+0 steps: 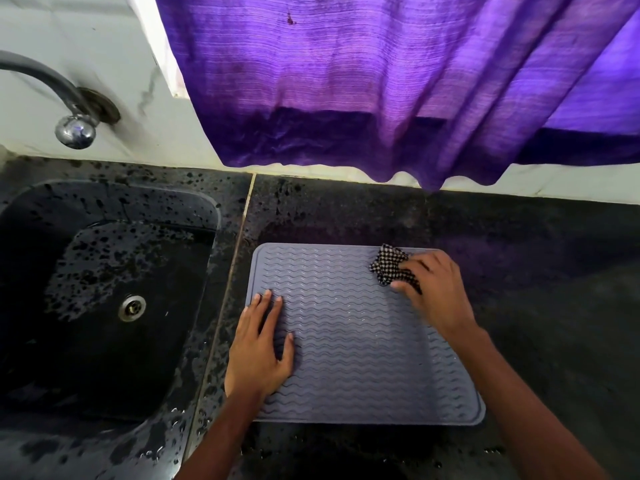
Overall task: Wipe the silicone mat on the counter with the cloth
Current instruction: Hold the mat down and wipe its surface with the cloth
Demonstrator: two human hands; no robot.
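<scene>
Two hands work on a grey silicone mat [360, 351], which lies flat on the black speckled counter [540, 306], just to the right of the sink [41, 216]. The mat has a wavy ribbed surface and rounded corners. The left hand [259, 344] rests palm-down on the mat's left part, its fingers straight and spread a little, with its outer edge at the mat's left border. The right hand [438, 292] is at the mat's far right corner, its fingers curled around a bunched black-and-white checked cloth [388, 263] that touches the mat. How much of the cloth sits under the palm is hard to tell. Water spots cover the sink and the counter beside it, and a metal drain [131, 308] sits in the basin. A tap [74, 129] comes out of the white wall above the sink. A purple curtain [381, 81] hangs over the back of the counter.
</scene>
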